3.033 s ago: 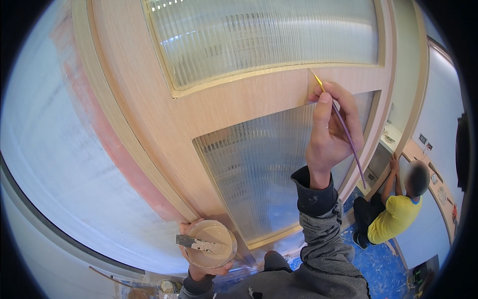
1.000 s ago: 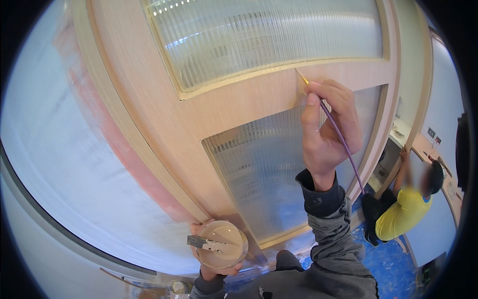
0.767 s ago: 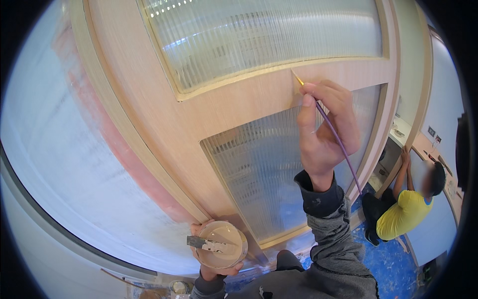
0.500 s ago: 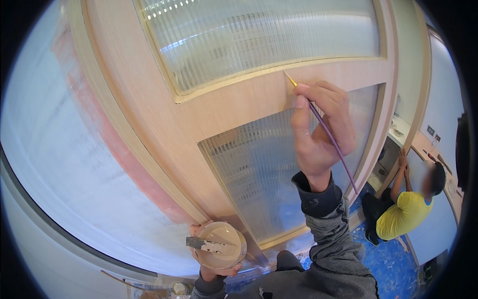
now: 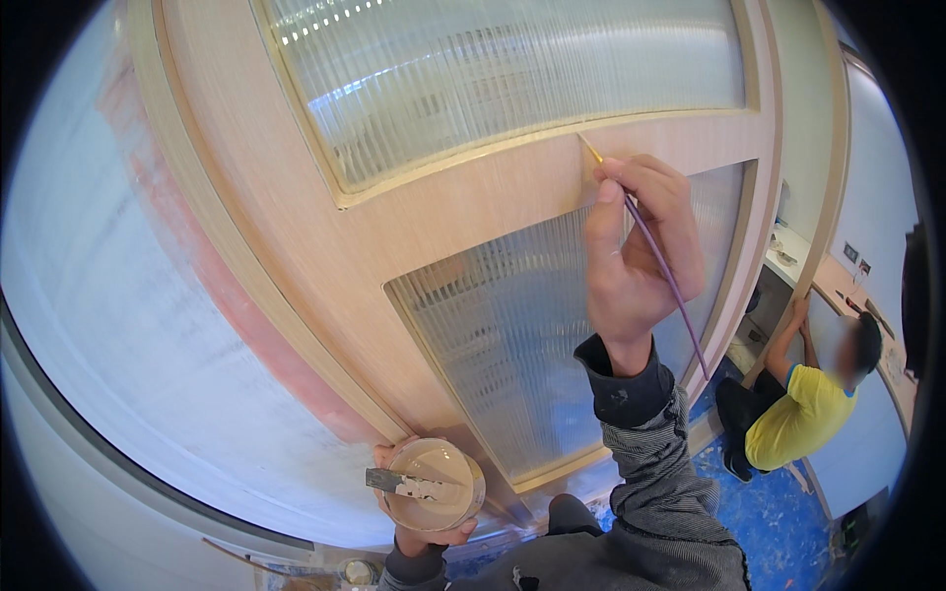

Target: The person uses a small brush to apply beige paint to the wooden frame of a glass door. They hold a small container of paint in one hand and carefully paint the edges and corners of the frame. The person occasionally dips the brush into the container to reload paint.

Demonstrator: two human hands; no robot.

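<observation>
My right hand (image 5: 645,246) pinches a thin paintbrush (image 5: 668,271) with a purple handle and a yellow ferrule. Its fine tip meets the light wood rail of the door (image 5: 493,207), just under the lower edge of the upper ribbed glass pane (image 5: 532,69). Low in the view, my left hand (image 5: 453,533) is wrapped around a round tub (image 5: 480,483) of beige paint. A flat paint-smeared stick or scraper (image 5: 389,480) lies across the tub's mouth, its end in the paint. Behind my right forearm is the lower ribbed glass pane (image 5: 503,325).
To the right a person in a yellow shirt (image 5: 803,414) crouches, hands against a wooden edge. Blue sheeting (image 5: 778,522) with pale spots covers the floor. At left stands a whitish wall (image 5: 197,335) with a pink strip. A small jar (image 5: 357,571) sits at the bottom.
The brush tip has slid a little to the right along the rail with my right hand. My left hand and the tub have barely moved.
</observation>
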